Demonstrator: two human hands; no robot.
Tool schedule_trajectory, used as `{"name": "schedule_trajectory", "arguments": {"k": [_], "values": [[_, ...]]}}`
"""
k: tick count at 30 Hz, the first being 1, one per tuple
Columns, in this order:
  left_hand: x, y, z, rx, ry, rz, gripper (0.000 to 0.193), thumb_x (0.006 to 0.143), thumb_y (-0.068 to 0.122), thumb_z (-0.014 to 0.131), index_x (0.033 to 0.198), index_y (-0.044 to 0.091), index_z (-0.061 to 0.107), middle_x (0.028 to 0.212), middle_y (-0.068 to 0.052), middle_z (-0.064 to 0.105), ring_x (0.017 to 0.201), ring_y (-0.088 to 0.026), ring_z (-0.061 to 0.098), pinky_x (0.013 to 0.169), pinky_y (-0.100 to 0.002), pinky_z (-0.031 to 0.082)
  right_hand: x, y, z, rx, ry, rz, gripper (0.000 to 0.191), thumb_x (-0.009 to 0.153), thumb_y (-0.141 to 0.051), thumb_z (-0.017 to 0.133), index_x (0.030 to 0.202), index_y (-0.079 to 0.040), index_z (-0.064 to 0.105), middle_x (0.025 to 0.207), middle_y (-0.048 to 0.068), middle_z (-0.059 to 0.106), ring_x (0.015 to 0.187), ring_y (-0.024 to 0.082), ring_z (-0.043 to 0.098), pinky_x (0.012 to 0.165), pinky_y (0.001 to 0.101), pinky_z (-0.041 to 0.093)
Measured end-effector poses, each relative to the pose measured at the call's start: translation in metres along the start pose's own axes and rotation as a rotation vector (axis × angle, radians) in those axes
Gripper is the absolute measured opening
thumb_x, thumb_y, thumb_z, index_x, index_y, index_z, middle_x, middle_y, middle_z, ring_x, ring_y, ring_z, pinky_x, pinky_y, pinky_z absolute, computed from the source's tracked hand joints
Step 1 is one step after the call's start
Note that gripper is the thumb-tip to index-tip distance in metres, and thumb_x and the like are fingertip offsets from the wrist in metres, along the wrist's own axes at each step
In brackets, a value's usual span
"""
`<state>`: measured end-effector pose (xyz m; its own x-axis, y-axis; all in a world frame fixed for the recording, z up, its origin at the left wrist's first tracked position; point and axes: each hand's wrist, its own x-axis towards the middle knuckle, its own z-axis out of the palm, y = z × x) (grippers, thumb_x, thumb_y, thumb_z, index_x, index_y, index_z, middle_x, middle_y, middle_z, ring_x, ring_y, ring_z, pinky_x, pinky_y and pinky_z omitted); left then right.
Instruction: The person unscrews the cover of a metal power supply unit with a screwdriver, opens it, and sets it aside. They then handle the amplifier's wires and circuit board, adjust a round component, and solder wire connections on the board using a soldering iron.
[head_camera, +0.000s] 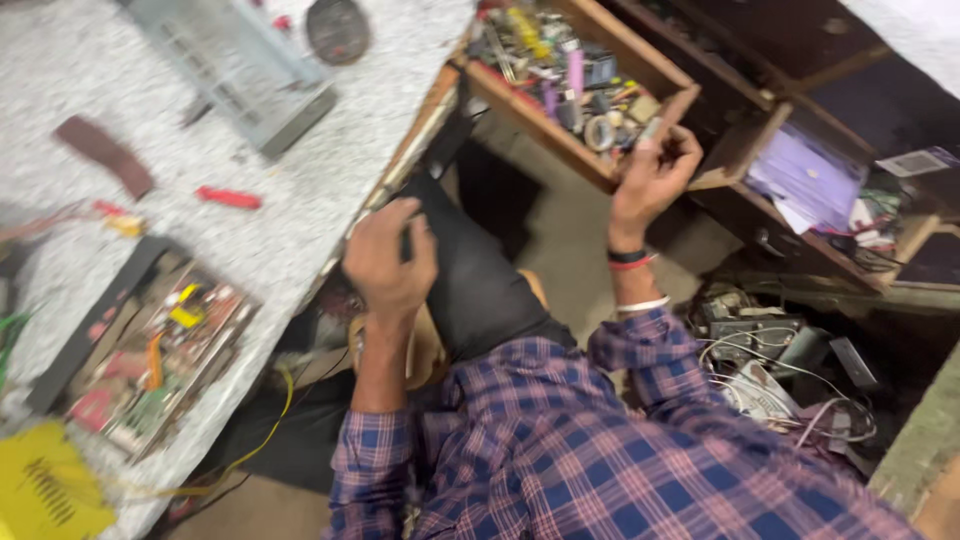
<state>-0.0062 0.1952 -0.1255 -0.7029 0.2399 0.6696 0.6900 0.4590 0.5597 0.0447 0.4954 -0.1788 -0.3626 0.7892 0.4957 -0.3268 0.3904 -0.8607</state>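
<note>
1. Nearest me, I am seeing plaid shirt sleeves (560, 440) filling the lower frame.
2. My left hand (388, 262) is curling loosely against the dark trouser leg (480, 280), just below the speckled counter edge (330, 240); I cannot tell whether it is gripping anything.
3. My right hand (655, 175) is lifting at the corner of the open wooden drawer (560, 135), fingers bent around a small pale cylindrical piece (651, 130) pinched at the fingertips.
4. The drawer is holding a jumble of small parts, among them a violet tube (575, 70) and a tape roll (599, 132).
5. On the counter to the left, a yellow sheet (45, 490) is lying beside an open circuit board (150, 360); further on, a red-handled tool (228, 198).
6. Farther right, a lower drawer is showing lilac paper packets (805, 180) and a white label with dark print (915, 160).
</note>
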Motion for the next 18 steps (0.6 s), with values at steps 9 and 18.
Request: {"name": "schedule_trajectory", "arguments": {"k": [9, 18], "values": [[0.099, -0.004, 0.106, -0.134, -0.184, 0.23, 0.012, 0.099, 0.007, 0.074, 0.108, 0.007, 0.066, 0.104, -0.013, 0.068, 0.097, -0.036, 0.065, 0.086, -0.045, 0.05, 0.02, -0.012, 0.02, 0.238, 0.029, 0.578, 0.067, 0.106, -0.048, 0.048, 0.158, -0.007, 0.036, 0.139, 0.001, 0.055, 0.095, 0.014, 0.053, 0.073, 0.0324, 0.043], [0.135, -0.011, 0.131, -0.05, -0.228, 0.057, 0.013, 0.105, 0.01, 0.074, 0.099, 0.003, 0.065, 0.097, -0.014, 0.064, 0.091, -0.033, 0.061, 0.079, -0.044, 0.047, 0.038, 0.008, 0.106, 0.548, -0.515, 0.743, 0.072, 0.11, -0.054, 0.032, 0.161, -0.003, 0.033, 0.167, 0.013, 0.034, 0.152, 0.024, 0.036, 0.113, 0.0421, 0.047]]}}
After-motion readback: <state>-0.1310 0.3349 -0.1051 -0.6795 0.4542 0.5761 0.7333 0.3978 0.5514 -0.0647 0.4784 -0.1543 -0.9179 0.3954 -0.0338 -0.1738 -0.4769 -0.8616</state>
